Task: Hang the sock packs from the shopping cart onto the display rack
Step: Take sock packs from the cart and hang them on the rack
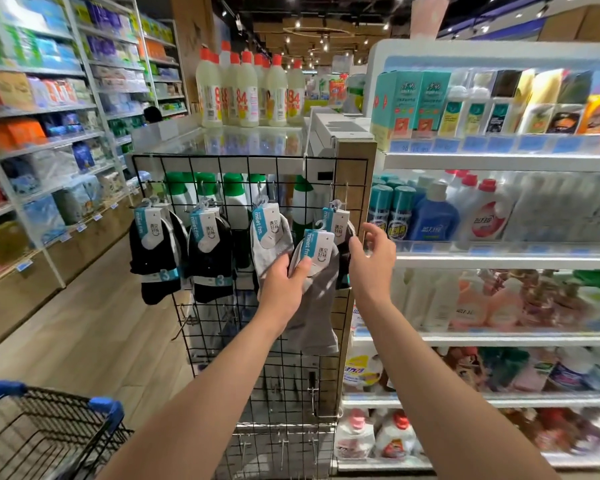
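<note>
while the left hand [284,284] is gripping a grey pack [321,299] round its middle, it is holding the pack up against the rack [205,341], just left of a hung pack [338,220] on the right peg. whether its hook is catching a peg, i cannot tell. the right hand [371,261] is hovering beside it, fingers spread, holding nothing. two black packs [156,258] and a pale pack [269,244] are hanging further left. the cart [49,431] is standing at lower left.
</note>
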`<action>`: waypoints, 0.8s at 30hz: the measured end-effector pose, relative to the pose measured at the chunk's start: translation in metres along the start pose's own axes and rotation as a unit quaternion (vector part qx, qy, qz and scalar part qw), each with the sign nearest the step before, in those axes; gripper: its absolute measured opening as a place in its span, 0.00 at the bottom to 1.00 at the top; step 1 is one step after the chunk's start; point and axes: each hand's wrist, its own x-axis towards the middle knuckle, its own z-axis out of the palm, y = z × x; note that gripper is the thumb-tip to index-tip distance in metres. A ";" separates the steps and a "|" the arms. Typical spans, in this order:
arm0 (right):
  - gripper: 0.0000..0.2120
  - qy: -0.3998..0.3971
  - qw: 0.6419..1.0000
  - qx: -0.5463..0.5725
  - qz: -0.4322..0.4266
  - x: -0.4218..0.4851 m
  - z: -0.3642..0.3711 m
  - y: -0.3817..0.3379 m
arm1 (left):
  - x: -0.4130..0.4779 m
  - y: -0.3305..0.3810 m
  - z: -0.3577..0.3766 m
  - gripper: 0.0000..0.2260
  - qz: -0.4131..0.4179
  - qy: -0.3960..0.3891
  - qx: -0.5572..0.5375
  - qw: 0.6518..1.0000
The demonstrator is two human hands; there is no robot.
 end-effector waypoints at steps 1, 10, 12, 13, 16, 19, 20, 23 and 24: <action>0.14 -0.004 1.000 0.021 -0.007 -0.010 -0.004 0.004 | 0.000 0.002 0.002 0.07 0.006 -0.008 -0.004 1.000; 0.13 -0.078 0.993 0.088 -0.006 -0.036 -0.010 0.015 | -0.005 0.016 0.019 0.13 0.023 -0.053 -0.008 0.998; 0.14 -0.054 0.996 0.074 -0.015 -0.030 -0.012 0.008 | -0.003 0.016 0.018 0.11 0.032 -0.045 -0.006 0.998; 0.14 -0.046 0.996 0.073 -0.016 -0.026 -0.013 0.004 | -0.002 0.015 0.017 0.13 0.036 -0.040 -0.001 0.999; 0.15 -0.036 0.997 0.073 -0.012 -0.014 -0.012 -0.005 | 0.002 0.013 0.017 0.17 0.038 -0.026 0.007 0.999; 0.16 -0.051 0.997 0.056 0.000 -0.003 -0.008 -0.010 | 0.004 0.015 0.017 0.19 0.033 -0.034 0.015 0.999; 0.17 -0.062 0.997 0.046 0.001 -0.001 -0.007 -0.011 | 0.004 0.016 0.017 0.20 0.029 -0.034 0.018 0.999; 0.17 -0.094 0.995 0.016 0.000 0.005 -0.002 -0.012 | 0.006 0.011 0.014 0.21 0.021 -0.025 0.015 0.999; 0.16 -0.103 0.995 0.004 -0.001 0.007 0.000 -0.011 | 0.006 0.011 0.013 0.20 0.019 -0.023 0.017 0.999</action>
